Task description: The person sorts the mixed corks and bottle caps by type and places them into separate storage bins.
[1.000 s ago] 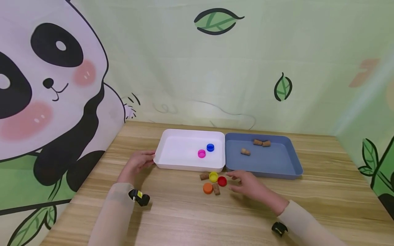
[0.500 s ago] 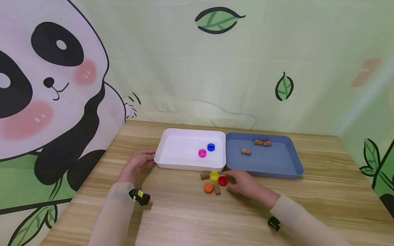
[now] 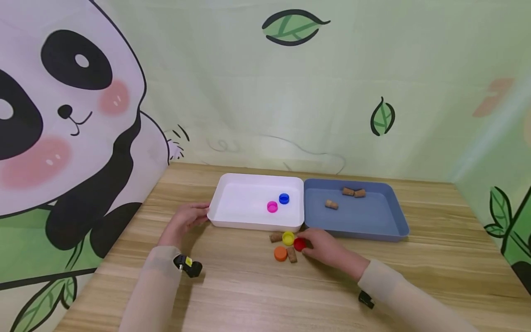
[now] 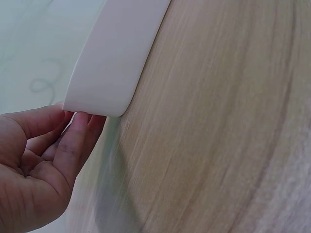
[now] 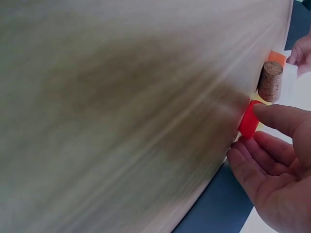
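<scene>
My right hand (image 3: 325, 247) pinches the red bottle cap (image 3: 299, 244) between thumb and fingertips, with the cap still down at the tabletop. In the right wrist view the thumb lies over the red cap (image 5: 249, 120). Right beside it are a yellow cap (image 3: 288, 238), an orange cap (image 3: 280, 253) and two corks, one (image 3: 292, 255) near the orange cap and another (image 3: 275, 237) by the tray. My left hand (image 3: 186, 219) touches the left end of the white tray (image 3: 240, 226); in the left wrist view its fingertips rest against the tray's outer wall (image 4: 112, 63).
A blue cap (image 3: 284, 198) and a pink cap (image 3: 272, 207) lie in the white tray. The grey-blue tray (image 3: 373, 216) adjoins it on the right and holds three corks, one (image 3: 331, 204) apart from the others. Behind the wooden table (image 3: 232, 286) hangs a printed panda backdrop.
My right hand has moved left, from just right of the red cap to closing thumb and fingers on it. The left hand stays at the white tray's end.
</scene>
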Demonstrator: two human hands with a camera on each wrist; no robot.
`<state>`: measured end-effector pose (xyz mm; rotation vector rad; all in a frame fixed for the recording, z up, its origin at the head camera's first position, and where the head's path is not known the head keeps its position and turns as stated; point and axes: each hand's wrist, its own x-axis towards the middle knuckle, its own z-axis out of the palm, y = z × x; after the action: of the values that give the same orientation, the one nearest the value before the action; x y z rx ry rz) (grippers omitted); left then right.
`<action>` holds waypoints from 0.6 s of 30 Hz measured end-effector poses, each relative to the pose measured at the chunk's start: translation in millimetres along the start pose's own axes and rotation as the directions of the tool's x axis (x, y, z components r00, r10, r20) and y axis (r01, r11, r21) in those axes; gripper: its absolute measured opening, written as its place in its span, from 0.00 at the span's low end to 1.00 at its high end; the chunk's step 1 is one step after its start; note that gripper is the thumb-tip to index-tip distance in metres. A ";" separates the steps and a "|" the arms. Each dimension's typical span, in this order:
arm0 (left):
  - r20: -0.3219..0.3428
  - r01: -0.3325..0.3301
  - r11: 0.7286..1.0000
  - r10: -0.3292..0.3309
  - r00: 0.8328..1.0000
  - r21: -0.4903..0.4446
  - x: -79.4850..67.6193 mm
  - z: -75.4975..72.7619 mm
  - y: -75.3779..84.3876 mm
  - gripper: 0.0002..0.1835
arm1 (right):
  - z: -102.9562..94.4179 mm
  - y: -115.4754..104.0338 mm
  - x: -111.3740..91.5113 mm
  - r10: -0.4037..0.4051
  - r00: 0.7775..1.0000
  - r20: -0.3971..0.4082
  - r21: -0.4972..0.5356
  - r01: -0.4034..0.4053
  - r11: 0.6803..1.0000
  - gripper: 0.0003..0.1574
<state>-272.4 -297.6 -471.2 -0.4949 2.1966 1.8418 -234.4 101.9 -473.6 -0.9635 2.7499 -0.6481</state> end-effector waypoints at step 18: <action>0.008 -0.017 1.000 0.017 1.000 -0.025 -0.6 1.1 -0.3 0.26 | 3.3 -3.6 0.2 0.026 0.999 -0.033 -0.020 -0.027 0.999 0.18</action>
<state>-271.7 -296.5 -471.5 -0.4746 2.1818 1.8782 -231.6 98.1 -474.9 -0.9270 2.7979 -0.6379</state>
